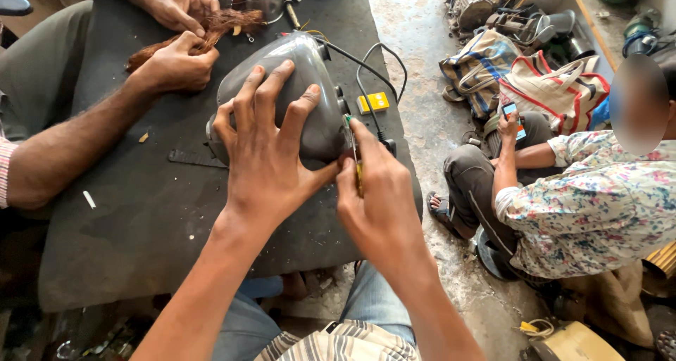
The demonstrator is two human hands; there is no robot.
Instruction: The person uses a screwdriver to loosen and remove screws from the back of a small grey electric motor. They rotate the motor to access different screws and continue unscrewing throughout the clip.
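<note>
Grey metal housing (296,93) under left hand (264,150), fingers spread, pressing down. Right hand (377,199) pinching screwdriver (358,167) at housing edge, beside left thumb. Best kept: firm downward hold, tip seated square, short turns.

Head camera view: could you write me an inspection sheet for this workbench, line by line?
Surface: dark, scuffed flat work table with small scraps on it.
Job's things: rounded grey metal appliance housing lying on the table; thin yellow-handled screwdriver at its edge.
Clutter: small yellow rectangular box; reddish-brown fibre bundle held by another person's hands.
Grippers: left hand spread flat on the housing; right hand pinching the screwdriver.
Cables: black cable looping from the housing.
Surroundings: dusty concrete floor; striped cloth bags; a seated person in a floral shirt.
</note>
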